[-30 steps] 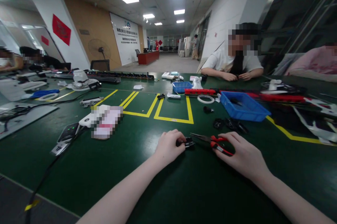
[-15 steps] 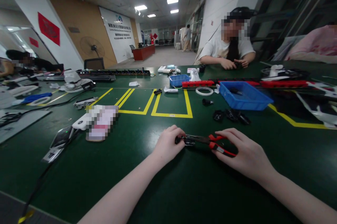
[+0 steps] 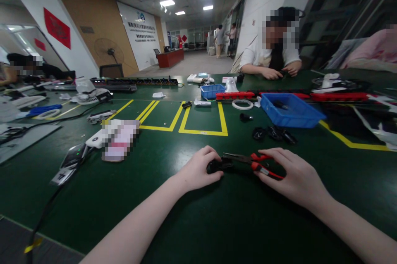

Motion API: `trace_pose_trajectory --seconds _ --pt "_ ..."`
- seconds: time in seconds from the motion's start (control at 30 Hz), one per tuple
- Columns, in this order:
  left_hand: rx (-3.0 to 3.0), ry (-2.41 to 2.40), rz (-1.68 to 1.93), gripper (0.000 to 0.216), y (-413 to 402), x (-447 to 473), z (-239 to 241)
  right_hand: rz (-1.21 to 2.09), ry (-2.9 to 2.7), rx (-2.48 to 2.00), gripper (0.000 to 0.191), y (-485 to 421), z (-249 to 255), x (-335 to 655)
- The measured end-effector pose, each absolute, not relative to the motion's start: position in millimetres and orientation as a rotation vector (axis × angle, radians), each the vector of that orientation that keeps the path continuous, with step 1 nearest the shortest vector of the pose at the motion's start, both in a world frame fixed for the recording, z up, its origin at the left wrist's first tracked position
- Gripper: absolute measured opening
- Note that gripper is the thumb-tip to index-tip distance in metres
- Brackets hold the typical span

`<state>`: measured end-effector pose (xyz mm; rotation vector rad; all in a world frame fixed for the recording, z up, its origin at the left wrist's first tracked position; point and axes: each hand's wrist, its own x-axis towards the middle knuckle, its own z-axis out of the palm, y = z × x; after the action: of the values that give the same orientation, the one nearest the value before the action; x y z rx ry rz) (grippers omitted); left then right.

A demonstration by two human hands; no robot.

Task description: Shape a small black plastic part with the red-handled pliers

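Observation:
Between the thumb and fingers of my left hand (image 3: 203,170) is a small black part (image 3: 221,165), low over the green table (image 3: 198,227). My right hand (image 3: 293,175) grips long-nose pliers (image 3: 259,162) by their red handles. The jaws of the pliers point left, close to the upper side of the black part; whether they touch it I cannot tell. Beyond my right hand lie several black pieces (image 3: 276,134), and a short black cylinder-like piece (image 3: 246,117) rests farther back.
A large blue bin (image 3: 291,120) stands at the back right, a smaller blue bin (image 3: 212,91) at the back middle. A phone (image 3: 120,142) and a cabled device (image 3: 74,156) lie on the left. Yellow tape (image 3: 203,132) marks the table. A co-worker (image 3: 276,53) sits opposite.
The pliers have shifted right, and their jaws now show more plainly above the black part. My left thumb and fingers have spread a little around that part, which looks turned.

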<state>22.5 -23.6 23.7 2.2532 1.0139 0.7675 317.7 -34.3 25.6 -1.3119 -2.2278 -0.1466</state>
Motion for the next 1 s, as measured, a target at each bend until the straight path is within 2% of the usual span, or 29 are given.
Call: trace_pose_trajectory --seconds 0.27,1.0 --pt "2.257 0.964 0.656 0.02 -20.4 6.3 28.9 -0.071 -2.375 -1.149 0.048 -30.5 17.3 328.6" --pt "2.39 0.907 0.585 0.023 -24.8 8.7 29.1 -0.296 -2.509 -0.934 0.04 -35.9 26.5 318.5"
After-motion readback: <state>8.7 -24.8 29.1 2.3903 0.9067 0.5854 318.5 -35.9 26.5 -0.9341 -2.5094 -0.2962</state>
